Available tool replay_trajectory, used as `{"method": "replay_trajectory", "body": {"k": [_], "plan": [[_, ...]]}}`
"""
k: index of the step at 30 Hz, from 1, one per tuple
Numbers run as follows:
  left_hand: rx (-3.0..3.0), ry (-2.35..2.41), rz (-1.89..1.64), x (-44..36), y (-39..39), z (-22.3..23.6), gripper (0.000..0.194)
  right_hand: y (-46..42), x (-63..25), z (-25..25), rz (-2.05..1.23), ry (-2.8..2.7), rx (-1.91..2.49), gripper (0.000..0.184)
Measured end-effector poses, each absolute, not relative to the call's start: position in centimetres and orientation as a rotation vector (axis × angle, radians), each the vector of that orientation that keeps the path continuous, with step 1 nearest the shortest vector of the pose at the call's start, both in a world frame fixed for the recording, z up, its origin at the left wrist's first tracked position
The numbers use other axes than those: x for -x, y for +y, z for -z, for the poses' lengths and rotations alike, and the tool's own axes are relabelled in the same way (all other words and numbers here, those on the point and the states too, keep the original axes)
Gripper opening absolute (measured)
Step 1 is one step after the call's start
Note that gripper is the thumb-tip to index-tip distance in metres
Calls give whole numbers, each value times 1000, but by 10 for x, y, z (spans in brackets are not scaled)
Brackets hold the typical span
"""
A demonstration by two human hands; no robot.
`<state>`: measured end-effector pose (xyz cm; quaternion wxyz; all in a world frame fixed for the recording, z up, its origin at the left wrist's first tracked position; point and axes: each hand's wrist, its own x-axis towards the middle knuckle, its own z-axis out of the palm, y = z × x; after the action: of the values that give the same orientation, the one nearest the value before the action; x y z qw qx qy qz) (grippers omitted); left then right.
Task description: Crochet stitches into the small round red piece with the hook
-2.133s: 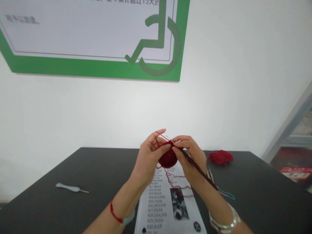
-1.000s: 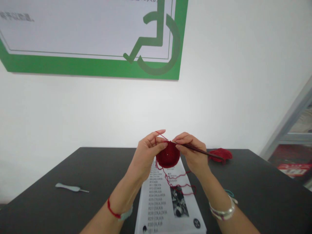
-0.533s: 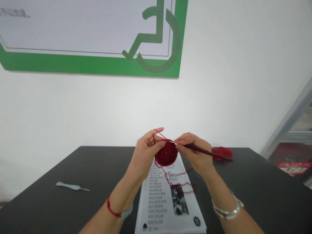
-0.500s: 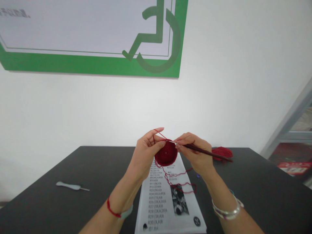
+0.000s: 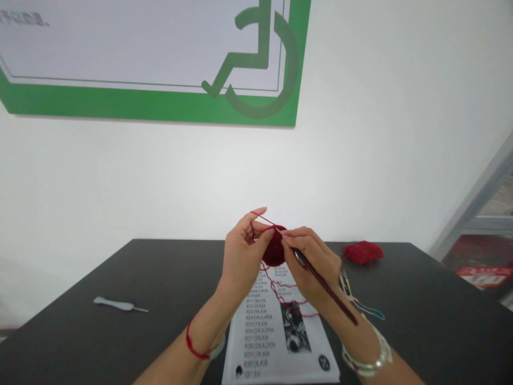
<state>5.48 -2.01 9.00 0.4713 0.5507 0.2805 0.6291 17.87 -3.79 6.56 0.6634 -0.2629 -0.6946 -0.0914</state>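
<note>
Writing on the green-edged board (image 5: 152, 101) is blurred. One pale-handled tool (image 5: 116, 305) lies on the black table (image 5: 180, 267). The left hand (image 5: 244, 251) pinches one round red crochet piece (image 5: 274, 255) above printed paper (image 5: 294, 369) reading "R29 (3X,A)6". The right hand (image 5: 315, 256) grips one dark-handled hook (image 5: 326, 286) at the piece's edge, partly blocking a metal tool (image 5: 347, 287); one red yarn bundle (image 5: 364, 253) lies beyond.
</note>
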Motion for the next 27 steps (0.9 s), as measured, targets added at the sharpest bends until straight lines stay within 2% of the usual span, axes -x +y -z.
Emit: {"method": "replay_trajectory", "body": {"k": [5,10,14,18,25,27], "plan": [[-1391,685,-1490,-53,-21,-92,38,-27,-181,-58,178,-1577,573,21],[-1217,508,-1236,-47,-15,-95,45,-17,-194,-56,142,-1626,516,19],[-1052,455,-1087,-47,-9,-91,46,-9,-194,-50,340,-1648,418,24],[-1099,498,-1254,-53,-12,-88,52,-7,-185,-46,525,-1586,455,23],[-1403,623,-1444,-52,-15,-91,57,-22,-188,-59,-53,-1530,555,14],[-1456,650,-1490,-50,-14,-91,56,-24,-192,-62,-92,-1528,570,15]]}}
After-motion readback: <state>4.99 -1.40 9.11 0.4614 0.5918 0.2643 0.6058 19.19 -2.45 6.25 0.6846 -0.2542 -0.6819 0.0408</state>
